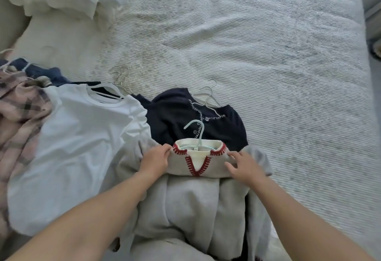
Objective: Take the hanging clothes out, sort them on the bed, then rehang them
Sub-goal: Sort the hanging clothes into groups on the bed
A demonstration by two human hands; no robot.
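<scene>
Sweater (199,162) pinched by left hand (155,160) | right hand (245,168) spread on it | white shirt (82,137) beside, navy cardigan (185,114) behind

cream sweater (206,163) with red stitching, navy cardigan (175,116), white tee (78,137), pink plaid shirt (18,112).

The plaid garment (18,112) at nine o'clock is cut by the left edge. The pale blue hanger (194,130) vanishes into the cream sweater (198,161) collar. At three o'clock, a dark object (376,51) is cropped, unidentifiable.
</scene>
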